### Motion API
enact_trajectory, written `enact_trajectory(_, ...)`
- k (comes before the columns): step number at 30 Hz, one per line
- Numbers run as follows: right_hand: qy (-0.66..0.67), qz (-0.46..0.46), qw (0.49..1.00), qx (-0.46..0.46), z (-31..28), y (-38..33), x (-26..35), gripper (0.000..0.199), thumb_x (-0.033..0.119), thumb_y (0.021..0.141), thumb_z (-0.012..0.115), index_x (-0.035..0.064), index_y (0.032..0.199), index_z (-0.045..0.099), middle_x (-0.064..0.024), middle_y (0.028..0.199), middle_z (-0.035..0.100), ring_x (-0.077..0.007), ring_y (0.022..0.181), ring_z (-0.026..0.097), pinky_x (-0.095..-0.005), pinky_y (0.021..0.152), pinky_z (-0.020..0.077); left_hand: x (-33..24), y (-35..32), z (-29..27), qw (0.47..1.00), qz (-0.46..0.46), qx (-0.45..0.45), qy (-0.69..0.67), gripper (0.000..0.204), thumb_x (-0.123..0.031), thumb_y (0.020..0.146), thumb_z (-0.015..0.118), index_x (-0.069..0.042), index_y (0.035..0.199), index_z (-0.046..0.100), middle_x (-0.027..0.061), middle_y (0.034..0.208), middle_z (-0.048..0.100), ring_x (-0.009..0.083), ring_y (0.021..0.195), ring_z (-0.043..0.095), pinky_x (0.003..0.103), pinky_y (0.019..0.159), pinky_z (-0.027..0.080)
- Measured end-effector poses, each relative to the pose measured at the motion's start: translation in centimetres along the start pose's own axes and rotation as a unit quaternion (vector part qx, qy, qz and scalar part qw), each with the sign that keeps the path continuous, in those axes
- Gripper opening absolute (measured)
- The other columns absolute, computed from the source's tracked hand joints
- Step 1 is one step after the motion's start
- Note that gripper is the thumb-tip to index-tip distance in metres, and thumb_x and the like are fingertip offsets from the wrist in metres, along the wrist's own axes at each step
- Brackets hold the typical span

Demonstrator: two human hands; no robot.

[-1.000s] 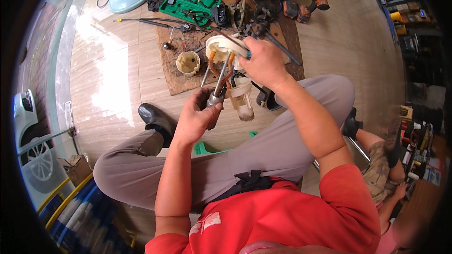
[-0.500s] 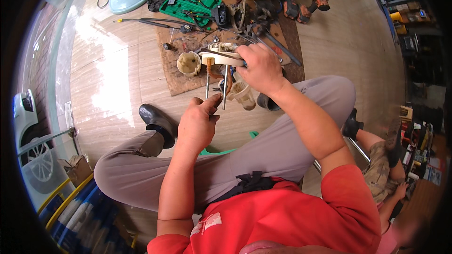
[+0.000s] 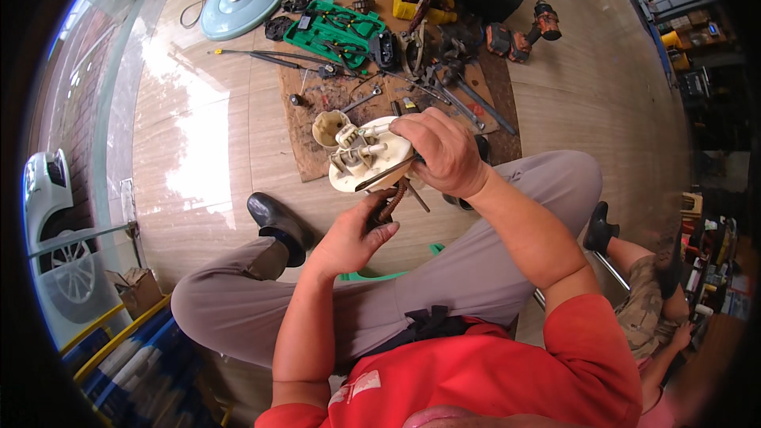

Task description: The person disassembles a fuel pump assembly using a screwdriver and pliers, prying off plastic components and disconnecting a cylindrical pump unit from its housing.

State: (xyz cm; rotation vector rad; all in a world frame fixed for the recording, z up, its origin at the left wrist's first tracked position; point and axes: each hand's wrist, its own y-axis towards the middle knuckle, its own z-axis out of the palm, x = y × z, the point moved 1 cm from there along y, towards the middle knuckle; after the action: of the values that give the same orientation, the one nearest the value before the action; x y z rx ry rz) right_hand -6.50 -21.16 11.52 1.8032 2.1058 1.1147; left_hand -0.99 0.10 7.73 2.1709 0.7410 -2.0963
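A white oval fuel pump cover [image 3: 346,180] is held up in front of me, its top with pipe stubs and a socket tilted into view. My right hand [image 3: 445,149] grips its right edge, along with a thin dark tool [image 3: 384,177] like a screwdriver lying across the cover. Beneath hang a brown corrugated hose [image 3: 394,203] and a metal rod [image 3: 418,197]. From below, my left hand [image 3: 353,235] closes around the hose's lower part; some fingertips are hidden. Just behind the cover, a cream plastic cup [image 3: 326,128] stands on the stained cardboard [image 3: 305,160].
Wrenches [image 3: 460,101], an open green tool case [image 3: 329,32] and a yellow bin [image 3: 426,6] lie beyond my hands. An orange-black cordless drill [image 3: 527,36] rests at the right. A pale blue round base [image 3: 242,6] stands far left. Another person's leg [image 3: 626,242] shows at right.
The cover has tipped toward me, so its top face now shows instead of its edge and rods. It sits lower in the picture. Both hands keep their hold.
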Motion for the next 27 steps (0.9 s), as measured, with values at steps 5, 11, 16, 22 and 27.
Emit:
enact_trajectory(5, 0.034, 0.030, 0.997, 0.059, -0.4, -0.2, 0.3, 0.058, -0.006, 0.054, 0.074, 0.0029, 0.109, 0.060, -0.0147, 0.098, 0.065, -0.0342, 0.084, 0.062, -0.0402, 0.071, 0.0515, 0.8, 0.3, -0.4, 0.964, -0.085, 0.110, -0.225, 0.033, -0.030, 0.103, 0.052, -0.001, 0.115, 0.062, 0.0017, 0.085, 0.063, 0.0057, 0.070, 0.050, 0.020, 0.061, 0.041)
enact_trajectory(11, 0.128, 0.161, 0.972, 0.110, 0.1, -0.3, -0.7, 0.050, 0.003, 0.063, 0.077, 0.0050, 0.110, 0.060, -0.0146, 0.101, 0.065, -0.0364, 0.099, 0.061, -0.0403, 0.084, 0.0501, 0.2, 0.4, -0.1, 0.942, -0.016, 0.108, -0.318, 0.038, -0.030, 0.102, 0.051, 0.006, 0.105, 0.064, 0.0093, 0.090, 0.065, 0.0147, 0.078, 0.059, 0.028, 0.071, 0.048)
enact_trajectory(16, 0.193, 0.242, 0.919, 0.245, 0.6, -1.0, -2.5, 0.044, 0.010, 0.070, 0.080, 0.0036, 0.110, 0.064, -0.0130, 0.101, 0.068, -0.0311, 0.097, 0.065, -0.0351, 0.084, 0.0504, -0.8, 0.1, -0.2, 0.909, -0.032, 0.124, -0.396, 0.042, -0.035, 0.100, 0.051, 0.005, 0.102, 0.062, 0.0141, 0.090, 0.065, 0.0214, 0.085, 0.062, 0.033, 0.078, 0.049)
enact_trajectory(22, 0.310, 0.292, 0.848, 0.316, 1.4, -1.7, -3.6, 0.036, 0.017, 0.073, 0.082, 0.0046, 0.104, 0.068, -0.0143, 0.092, 0.070, -0.0265, 0.083, 0.067, -0.0320, 0.078, 0.0507, 1.0, 0.2, 0.2, 0.911, -0.003, 0.115, -0.396, 0.042, -0.039, 0.100, 0.051, -0.001, 0.084, 0.056, 0.0139, 0.086, 0.064, 0.0218, 0.080, 0.061, 0.032, 0.074, 0.048)
enact_trajectory(27, 0.204, 0.255, 0.907, 0.265, 0.8, -0.8, -3.0, 0.032, 0.024, 0.076, 0.079, 0.0016, 0.094, 0.066, -0.0194, 0.082, 0.066, -0.0343, 0.076, 0.065, -0.0381, 0.068, 0.0500, 0.0, -0.2, -0.8, 0.959, -0.051, 0.033, -0.277, 0.038, -0.036, 0.101, 0.052, -0.002, 0.085, 0.057, 0.0076, 0.077, 0.063, 0.0135, 0.069, 0.057, 0.027, 0.064, 0.045)
